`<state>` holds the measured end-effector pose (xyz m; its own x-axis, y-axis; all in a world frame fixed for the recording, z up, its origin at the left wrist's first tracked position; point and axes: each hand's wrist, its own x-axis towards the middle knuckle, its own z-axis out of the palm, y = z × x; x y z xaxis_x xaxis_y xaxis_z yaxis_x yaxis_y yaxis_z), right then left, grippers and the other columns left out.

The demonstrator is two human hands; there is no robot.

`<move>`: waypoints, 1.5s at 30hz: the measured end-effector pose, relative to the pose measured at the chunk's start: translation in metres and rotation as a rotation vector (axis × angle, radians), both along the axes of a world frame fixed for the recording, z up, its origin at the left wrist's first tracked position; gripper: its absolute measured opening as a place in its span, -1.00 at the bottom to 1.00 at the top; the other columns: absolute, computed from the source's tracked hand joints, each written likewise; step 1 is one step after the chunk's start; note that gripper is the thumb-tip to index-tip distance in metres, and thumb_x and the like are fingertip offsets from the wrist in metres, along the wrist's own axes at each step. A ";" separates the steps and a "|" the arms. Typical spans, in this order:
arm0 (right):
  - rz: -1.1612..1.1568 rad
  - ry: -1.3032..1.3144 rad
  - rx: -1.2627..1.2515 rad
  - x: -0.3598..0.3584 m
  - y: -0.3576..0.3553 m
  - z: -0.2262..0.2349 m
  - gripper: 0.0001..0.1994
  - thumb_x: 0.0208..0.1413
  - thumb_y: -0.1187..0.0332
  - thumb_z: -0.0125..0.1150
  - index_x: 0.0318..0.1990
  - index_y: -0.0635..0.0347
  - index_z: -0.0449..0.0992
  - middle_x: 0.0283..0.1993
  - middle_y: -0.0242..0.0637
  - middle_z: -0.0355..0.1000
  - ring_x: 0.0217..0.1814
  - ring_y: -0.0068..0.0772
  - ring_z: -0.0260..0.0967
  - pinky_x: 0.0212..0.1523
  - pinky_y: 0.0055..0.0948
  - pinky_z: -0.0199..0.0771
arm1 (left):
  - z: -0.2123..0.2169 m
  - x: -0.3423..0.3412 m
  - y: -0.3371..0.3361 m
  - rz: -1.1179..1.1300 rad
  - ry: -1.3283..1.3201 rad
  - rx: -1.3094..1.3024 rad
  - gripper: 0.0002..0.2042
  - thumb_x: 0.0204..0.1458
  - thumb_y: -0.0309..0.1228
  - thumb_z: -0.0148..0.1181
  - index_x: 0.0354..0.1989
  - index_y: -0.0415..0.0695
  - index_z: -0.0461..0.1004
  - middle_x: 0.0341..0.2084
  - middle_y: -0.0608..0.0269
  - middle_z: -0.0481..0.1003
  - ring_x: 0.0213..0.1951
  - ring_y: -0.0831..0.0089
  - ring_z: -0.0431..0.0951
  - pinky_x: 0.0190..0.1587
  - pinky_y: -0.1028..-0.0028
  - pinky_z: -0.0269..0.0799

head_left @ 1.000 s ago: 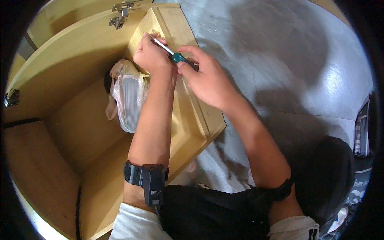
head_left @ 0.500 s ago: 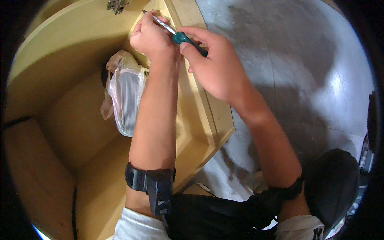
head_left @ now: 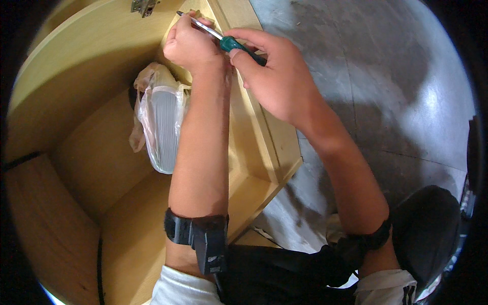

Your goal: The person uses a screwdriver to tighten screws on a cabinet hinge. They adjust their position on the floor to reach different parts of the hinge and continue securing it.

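My right hand (head_left: 277,66) is closed round a screwdriver (head_left: 238,49) with a dark green handle. Its metal shaft slants up and left across my left hand (head_left: 192,48), and the dark tip shows just past the left fingers. That left hand is curled closed, reaching over the cabinet to the far inner side of a pale wooden frame. Whatever its fingers hold is hidden behind the hand and shaft. Both hands are by the upper end of the wooden cabinet (head_left: 254,122).
Inside the cabinet a clear plastic bag (head_left: 144,114) wraps a grey ribbed object (head_left: 165,127), partly behind my left forearm. A metal hinge (head_left: 144,6) sits on the curved-looking panel at the top. Grey floor (head_left: 371,91) lies to the right.
Both hands keep almost the same pose. The screwdriver tip has slid slightly to the left, and the view has shifted a little.
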<state>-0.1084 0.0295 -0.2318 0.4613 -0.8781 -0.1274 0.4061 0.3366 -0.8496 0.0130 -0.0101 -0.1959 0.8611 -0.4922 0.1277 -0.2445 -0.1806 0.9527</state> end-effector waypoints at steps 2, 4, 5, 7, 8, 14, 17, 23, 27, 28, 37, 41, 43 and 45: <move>-0.001 -0.002 0.010 0.000 0.001 0.000 -0.69 0.12 0.47 0.09 0.03 0.33 0.43 -0.34 -0.34 0.47 -0.51 -0.66 0.26 -0.45 -0.59 0.33 | 0.000 0.000 0.000 -0.006 -0.006 0.003 -0.93 -0.09 -0.57 0.03 -0.52 -0.33 0.39 -0.70 0.13 0.41 -0.65 0.42 0.41 -0.56 0.50 0.34; -0.003 -0.011 0.023 0.001 0.000 -0.001 -0.69 0.12 0.47 0.09 0.03 0.33 0.43 -0.35 -0.34 0.47 -0.51 -0.67 0.26 -0.45 -0.58 0.33 | 0.001 0.000 0.000 -0.010 0.002 0.009 -0.93 -0.09 -0.57 0.04 -0.52 -0.33 0.38 -0.70 0.13 0.41 -0.66 0.43 0.40 -0.59 0.51 0.32; -0.003 -0.018 0.029 0.001 0.000 -0.001 -0.69 0.11 0.47 0.09 0.03 0.33 0.43 -0.34 -0.34 0.47 -0.50 -0.67 0.26 -0.45 -0.58 0.33 | 0.001 -0.001 -0.001 -0.006 0.016 0.005 -0.93 -0.09 -0.57 0.04 -0.52 -0.33 0.39 -0.70 0.13 0.41 -0.67 0.44 0.39 -0.60 0.51 0.31; -0.004 -0.026 0.032 0.000 0.000 -0.001 -0.69 0.11 0.47 0.09 0.03 0.32 0.43 -0.34 -0.33 0.47 -0.50 -0.67 0.26 -0.45 -0.58 0.33 | 0.002 -0.002 -0.002 0.015 0.045 0.020 -0.93 -0.09 -0.57 0.04 -0.51 -0.33 0.39 -0.71 0.13 0.41 -0.68 0.45 0.38 -0.63 0.52 0.28; -0.003 -0.025 0.025 0.000 -0.001 -0.002 -0.69 0.11 0.47 0.09 0.03 0.32 0.43 -0.34 -0.33 0.47 -0.50 -0.67 0.25 -0.45 -0.59 0.32 | 0.003 -0.003 -0.001 0.013 0.039 0.030 -0.93 -0.09 -0.56 0.04 -0.50 -0.32 0.40 -0.71 0.13 0.41 -0.68 0.46 0.37 -0.63 0.53 0.26; -0.020 0.009 -0.003 -0.002 -0.002 0.001 -0.70 0.11 0.47 0.09 0.01 0.34 0.44 -0.29 -0.27 0.49 -0.39 -0.60 0.34 -0.31 -0.54 0.39 | 0.004 -0.006 -0.001 0.024 0.030 0.045 -0.92 -0.07 -0.53 0.04 -0.48 -0.30 0.42 -0.71 0.16 0.42 -0.72 0.51 0.34 -0.67 0.57 0.20; -0.002 0.026 0.020 -0.003 -0.002 0.003 -0.70 0.11 0.45 0.09 0.00 0.35 0.44 -0.27 -0.24 0.51 -0.31 -0.56 0.38 -0.22 -0.51 0.40 | 0.003 -0.004 -0.002 0.009 0.017 0.040 -0.91 -0.05 -0.52 0.03 -0.48 -0.29 0.43 -0.71 0.17 0.42 -0.73 0.53 0.32 -0.68 0.59 0.18; -0.003 0.036 -0.001 -0.004 -0.006 0.008 -0.69 0.11 0.43 0.09 0.01 0.33 0.44 -0.28 -0.19 0.51 -0.29 -0.55 0.39 -0.20 -0.50 0.40 | 0.008 0.000 -0.001 -0.018 0.039 0.086 -0.85 0.02 -0.48 0.00 -0.30 -0.29 0.42 -0.66 0.17 0.43 -0.71 0.54 0.32 -0.69 0.60 0.16; -0.020 -0.002 -0.072 0.003 -0.009 0.013 -0.67 0.11 0.41 0.10 0.02 0.32 0.43 -0.26 -0.09 0.51 -0.27 -0.45 0.43 -0.19 -0.46 0.41 | 0.017 0.010 -0.004 -0.021 0.080 0.078 -0.75 0.06 -0.45 -0.02 -0.10 -0.28 0.36 -0.60 0.15 0.45 -0.67 0.49 0.34 -0.67 0.55 0.23; -0.055 0.011 -0.092 0.006 -0.010 0.014 -0.68 0.10 0.41 0.10 0.02 0.32 0.43 -0.24 -0.06 0.50 -0.26 -0.39 0.44 -0.18 -0.45 0.41 | 0.018 0.013 -0.008 -0.055 0.077 0.058 -0.72 0.07 -0.45 -0.02 -0.06 -0.28 0.34 -0.59 0.15 0.45 -0.66 0.48 0.35 -0.66 0.53 0.25; -0.170 0.063 -0.127 0.022 -0.005 0.018 -0.70 0.09 0.43 0.10 -0.02 0.33 0.44 -0.21 0.03 0.48 -0.24 -0.10 0.48 -0.19 -0.34 0.44 | 0.029 0.031 -0.014 -0.058 0.195 0.022 -0.73 0.14 -0.33 -0.03 -0.28 -0.38 0.31 -0.50 0.06 0.40 -0.55 0.34 0.35 -0.54 0.45 0.35; -0.224 0.080 -0.131 0.024 -0.003 0.020 -0.72 0.08 0.44 0.10 -0.04 0.33 0.45 -0.26 0.03 0.48 -0.28 -0.11 0.48 -0.23 -0.35 0.44 | 0.030 0.044 -0.015 -0.115 0.345 0.004 -0.77 0.18 -0.32 -0.05 -0.27 -0.29 0.33 -0.46 0.13 0.42 -0.50 0.37 0.38 -0.48 0.51 0.35; -0.223 0.072 -0.123 0.022 -0.003 0.020 -0.72 0.08 0.44 0.11 -0.05 0.33 0.45 -0.29 0.03 0.48 -0.31 -0.13 0.47 -0.25 -0.36 0.43 | 0.029 0.054 -0.018 -0.134 0.429 -0.020 -0.78 0.21 -0.30 -0.07 -0.26 -0.24 0.35 -0.44 0.17 0.44 -0.47 0.40 0.39 -0.46 0.54 0.34; -0.203 0.062 -0.111 0.020 -0.003 0.019 -0.72 0.08 0.44 0.11 -0.05 0.33 0.45 -0.31 0.02 0.47 -0.35 -0.16 0.46 -0.27 -0.37 0.43 | 0.031 0.065 -0.019 -0.122 0.481 0.011 -0.80 0.22 -0.31 -0.06 -0.23 -0.20 0.37 -0.42 0.22 0.46 -0.46 0.44 0.41 -0.47 0.58 0.34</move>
